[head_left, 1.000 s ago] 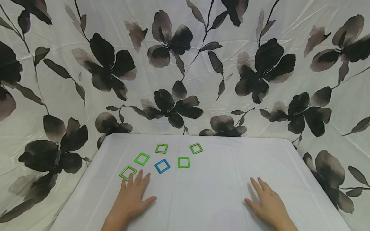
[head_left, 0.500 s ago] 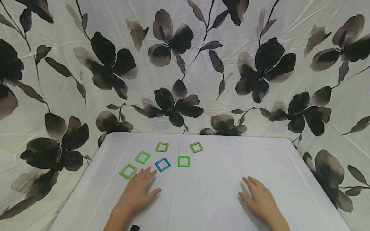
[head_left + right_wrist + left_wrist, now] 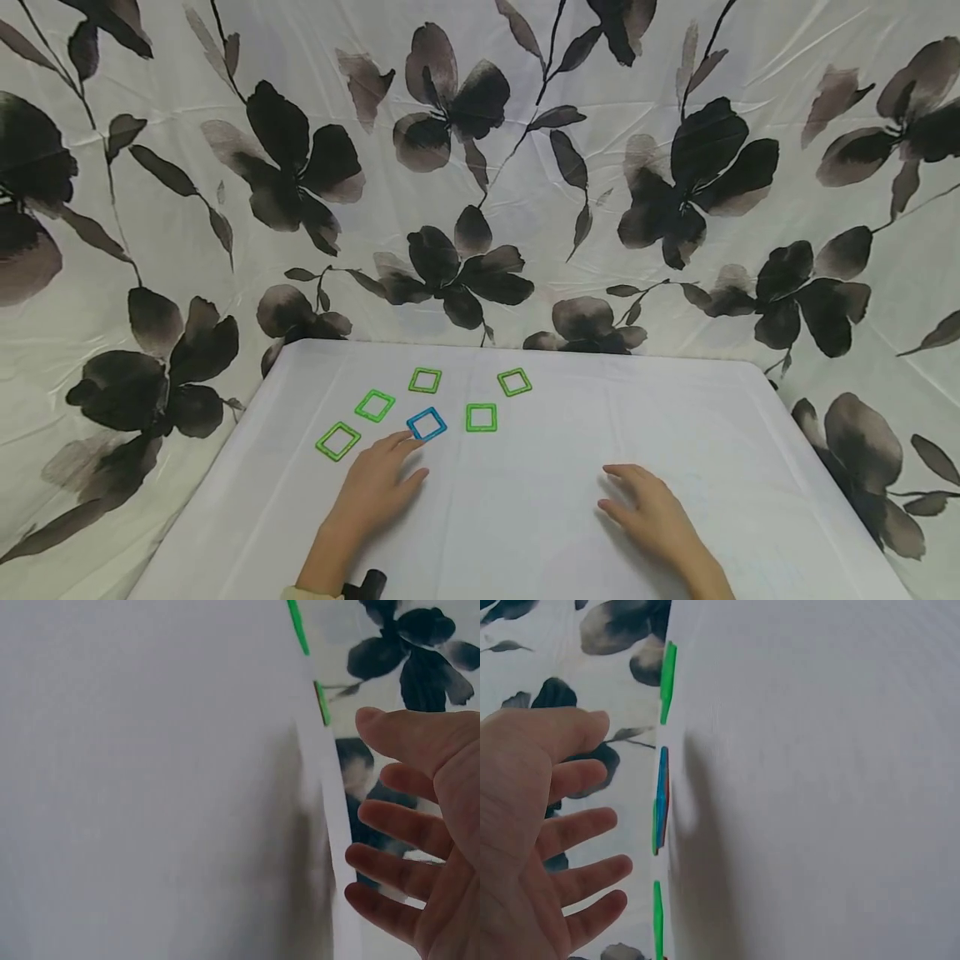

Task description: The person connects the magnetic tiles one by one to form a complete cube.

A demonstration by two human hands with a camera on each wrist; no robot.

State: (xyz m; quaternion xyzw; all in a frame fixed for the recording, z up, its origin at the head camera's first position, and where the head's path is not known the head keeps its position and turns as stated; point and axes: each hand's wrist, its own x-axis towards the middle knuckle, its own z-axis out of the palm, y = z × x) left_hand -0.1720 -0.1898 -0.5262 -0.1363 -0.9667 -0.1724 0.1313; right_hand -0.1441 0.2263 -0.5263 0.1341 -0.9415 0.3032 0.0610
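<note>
My left hand [image 3: 377, 483] hovers over the left half of the table, fingers spread and relaxed, holding nothing. Its fingertips lie just in front of a blue square frame [image 3: 412, 427], overlapping its near corner in the head view; the left wrist view shows a gap between the fingers and the blue frame [image 3: 662, 791]. Several green square frames lie round it: a far-left one [image 3: 338, 426], another beside it [image 3: 360, 409], and one to the right [image 3: 482, 407]. Over the right half, my right hand [image 3: 652, 512] is apart from every frame, its fingers loosely bent around nothing.
Two more green frames lie farther back, one at the left [image 3: 425, 370] and one at the right [image 3: 514, 372]. A white cloth covers the table [image 3: 540, 517]. Behind it hangs a pale curtain [image 3: 585, 192] with dark flowers. A black wrist mount [image 3: 367, 585] shows at my left wrist.
My left hand has moved right, from the far-left green frame towards the blue frame. My right hand has drifted left, towards the middle. The frames stay where they lay.
</note>
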